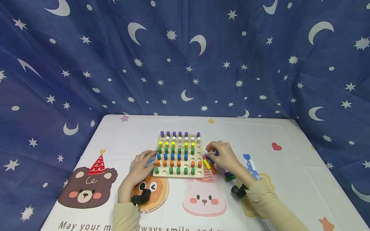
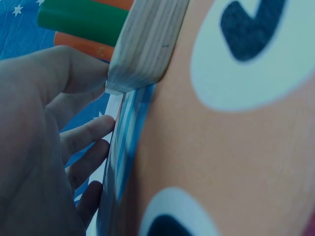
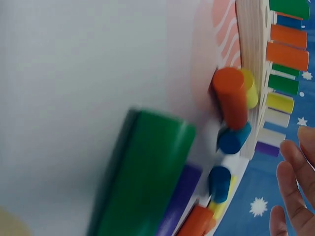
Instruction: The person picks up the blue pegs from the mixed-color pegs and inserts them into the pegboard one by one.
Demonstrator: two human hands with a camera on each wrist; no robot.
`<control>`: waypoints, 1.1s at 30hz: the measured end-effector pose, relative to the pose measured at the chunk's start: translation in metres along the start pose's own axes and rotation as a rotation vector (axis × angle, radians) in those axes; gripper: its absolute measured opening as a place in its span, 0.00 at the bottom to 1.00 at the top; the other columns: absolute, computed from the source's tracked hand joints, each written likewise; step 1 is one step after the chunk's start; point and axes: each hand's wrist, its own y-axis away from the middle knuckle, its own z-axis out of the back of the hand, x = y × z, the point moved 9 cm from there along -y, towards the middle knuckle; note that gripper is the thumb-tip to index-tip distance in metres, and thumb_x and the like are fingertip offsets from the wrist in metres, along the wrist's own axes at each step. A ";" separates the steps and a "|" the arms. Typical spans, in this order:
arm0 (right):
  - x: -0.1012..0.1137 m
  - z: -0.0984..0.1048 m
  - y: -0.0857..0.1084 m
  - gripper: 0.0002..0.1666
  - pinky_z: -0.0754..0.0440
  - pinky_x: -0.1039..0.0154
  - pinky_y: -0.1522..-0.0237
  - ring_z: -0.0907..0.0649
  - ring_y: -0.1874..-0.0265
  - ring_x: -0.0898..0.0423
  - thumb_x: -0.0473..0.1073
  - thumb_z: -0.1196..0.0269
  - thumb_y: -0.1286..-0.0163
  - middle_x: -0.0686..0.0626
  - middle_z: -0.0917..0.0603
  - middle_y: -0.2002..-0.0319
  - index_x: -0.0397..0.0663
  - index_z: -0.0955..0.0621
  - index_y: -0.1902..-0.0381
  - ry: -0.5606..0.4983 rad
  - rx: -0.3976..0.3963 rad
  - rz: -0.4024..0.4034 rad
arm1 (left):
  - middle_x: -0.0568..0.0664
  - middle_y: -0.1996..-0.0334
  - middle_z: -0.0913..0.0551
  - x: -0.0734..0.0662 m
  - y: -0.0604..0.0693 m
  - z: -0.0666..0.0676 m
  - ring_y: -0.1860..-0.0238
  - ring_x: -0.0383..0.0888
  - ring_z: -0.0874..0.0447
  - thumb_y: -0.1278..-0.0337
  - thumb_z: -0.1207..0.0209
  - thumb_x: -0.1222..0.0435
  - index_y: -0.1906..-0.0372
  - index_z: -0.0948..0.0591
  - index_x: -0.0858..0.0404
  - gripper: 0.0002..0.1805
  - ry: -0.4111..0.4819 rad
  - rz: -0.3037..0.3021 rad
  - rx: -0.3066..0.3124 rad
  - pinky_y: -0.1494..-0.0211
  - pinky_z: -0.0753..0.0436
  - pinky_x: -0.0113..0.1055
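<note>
A wooden pegboard (image 1: 178, 175) lies on the table, with upright coloured pegs in rows: purple, white, yellow, green, blue, orange and green; some holes are bare. My left hand (image 1: 141, 166) rests at its left side, thumb touching the board's corner, the other fingers loosely spread. Right of the board, my right hand (image 1: 224, 155) hovers over loose pegs, its fingers slightly bent, and nothing shows held between them. Below and beside it lie a blue peg (image 1: 210, 158), a yellow peg (image 1: 206, 164) and an orange peg (image 1: 213, 168). The right hand's thumb is mostly out of the right wrist view.
Nearer the right forearm lie a green peg (image 1: 230, 178) and a purple peg (image 1: 228, 174). A white peg (image 1: 252, 165) sits farther right. The white tablecloth (image 1: 138, 131) has printed animals; a blue star-patterned curtain (image 1: 185, 73) hangs behind the table.
</note>
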 end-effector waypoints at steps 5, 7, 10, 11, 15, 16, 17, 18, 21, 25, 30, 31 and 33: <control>-0.008 0.006 0.003 0.11 0.35 0.57 0.52 0.20 0.62 0.53 0.38 0.31 0.43 0.55 0.15 0.67 0.50 0.17 0.61 0.041 -0.011 0.007 | 0.56 0.30 0.38 0.000 0.000 0.000 0.29 0.60 0.47 0.35 0.48 0.61 0.28 0.35 0.52 0.30 0.003 0.007 0.004 0.33 0.48 0.64; -0.012 0.008 0.004 0.11 0.36 0.57 0.54 0.21 0.64 0.53 0.37 0.31 0.44 0.54 0.15 0.67 0.50 0.17 0.61 0.043 -0.017 0.013 | 0.56 0.30 0.38 0.000 0.000 0.001 0.30 0.60 0.46 0.35 0.48 0.61 0.29 0.35 0.52 0.30 0.005 0.008 0.004 0.33 0.48 0.64; -0.018 0.011 0.005 0.12 0.37 0.57 0.54 0.22 0.66 0.53 0.36 0.31 0.44 0.53 0.15 0.67 0.50 0.17 0.61 0.040 -0.024 0.012 | 0.56 0.30 0.38 0.000 0.001 0.001 0.30 0.59 0.46 0.35 0.48 0.61 0.29 0.35 0.52 0.30 0.006 0.009 0.004 0.33 0.48 0.63; -0.020 0.011 0.006 0.12 0.37 0.57 0.55 0.22 0.66 0.53 0.36 0.31 0.44 0.53 0.15 0.67 0.50 0.17 0.61 0.039 -0.025 0.008 | 0.55 0.30 0.38 0.000 0.001 0.001 0.30 0.59 0.46 0.35 0.48 0.61 0.29 0.35 0.52 0.30 0.007 0.010 0.004 0.33 0.48 0.63; -0.029 0.013 0.006 0.12 0.36 0.56 0.53 0.22 0.65 0.53 0.36 0.31 0.44 0.53 0.15 0.66 0.50 0.17 0.60 0.053 -0.017 -0.012 | 0.56 0.30 0.38 0.000 0.001 0.001 0.30 0.59 0.46 0.35 0.48 0.61 0.29 0.35 0.52 0.30 0.007 0.012 0.003 0.32 0.48 0.63; -0.032 0.013 0.005 0.12 0.36 0.55 0.53 0.22 0.65 0.54 0.36 0.31 0.44 0.53 0.15 0.66 0.49 0.17 0.60 0.063 -0.016 -0.014 | 0.56 0.30 0.38 0.000 0.001 0.001 0.30 0.59 0.46 0.36 0.48 0.61 0.29 0.35 0.52 0.30 0.008 0.012 0.003 0.32 0.48 0.63; -0.034 0.013 0.005 0.12 0.35 0.55 0.53 0.22 0.65 0.54 0.36 0.31 0.44 0.53 0.15 0.67 0.49 0.17 0.60 0.073 -0.014 -0.015 | 0.56 0.30 0.38 0.000 0.000 0.001 0.30 0.59 0.46 0.36 0.48 0.61 0.29 0.35 0.52 0.30 0.007 0.012 0.002 0.32 0.48 0.63; -0.035 0.013 0.005 0.12 0.35 0.55 0.53 0.23 0.65 0.55 0.36 0.31 0.44 0.53 0.15 0.66 0.50 0.17 0.60 0.085 -0.011 -0.017 | 0.56 0.30 0.38 0.000 0.000 0.001 0.30 0.59 0.46 0.36 0.48 0.61 0.29 0.35 0.52 0.30 0.006 0.012 0.001 0.32 0.48 0.63; -0.039 0.013 0.004 0.13 0.35 0.53 0.54 0.24 0.66 0.56 0.38 0.31 0.44 0.53 0.15 0.67 0.49 0.17 0.59 0.118 -0.004 -0.027 | 0.55 0.30 0.38 0.000 0.000 0.001 0.30 0.59 0.45 0.36 0.47 0.61 0.29 0.35 0.52 0.30 -0.001 0.009 -0.002 0.32 0.47 0.63; -0.042 0.012 0.004 0.14 0.35 0.53 0.55 0.25 0.66 0.56 0.39 0.30 0.44 0.53 0.15 0.67 0.50 0.17 0.58 0.146 0.005 -0.042 | 0.55 0.30 0.37 0.000 0.000 0.001 0.30 0.59 0.45 0.36 0.47 0.61 0.29 0.34 0.52 0.30 -0.002 0.007 -0.006 0.32 0.47 0.63; -0.046 0.012 0.003 0.15 0.34 0.52 0.56 0.25 0.66 0.56 0.41 0.29 0.44 0.52 0.15 0.67 0.50 0.17 0.58 0.171 0.001 -0.043 | 0.56 0.30 0.38 0.000 0.000 0.001 0.30 0.59 0.45 0.36 0.48 0.61 0.29 0.35 0.52 0.30 0.001 0.010 -0.003 0.32 0.47 0.63; -0.046 0.012 0.002 0.15 0.34 0.53 0.56 0.25 0.66 0.56 0.42 0.29 0.45 0.52 0.15 0.67 0.50 0.17 0.58 0.177 0.001 -0.043 | 0.56 0.30 0.38 0.000 0.000 0.001 0.30 0.59 0.46 0.35 0.48 0.61 0.29 0.35 0.52 0.30 0.000 0.010 -0.002 0.32 0.47 0.63; -0.048 0.011 0.002 0.16 0.35 0.54 0.56 0.26 0.67 0.56 0.43 0.28 0.45 0.52 0.16 0.68 0.50 0.17 0.58 0.189 0.004 -0.046 | 0.56 0.30 0.38 0.000 0.000 0.000 0.30 0.59 0.46 0.35 0.48 0.60 0.28 0.35 0.52 0.30 0.000 0.011 0.001 0.32 0.47 0.63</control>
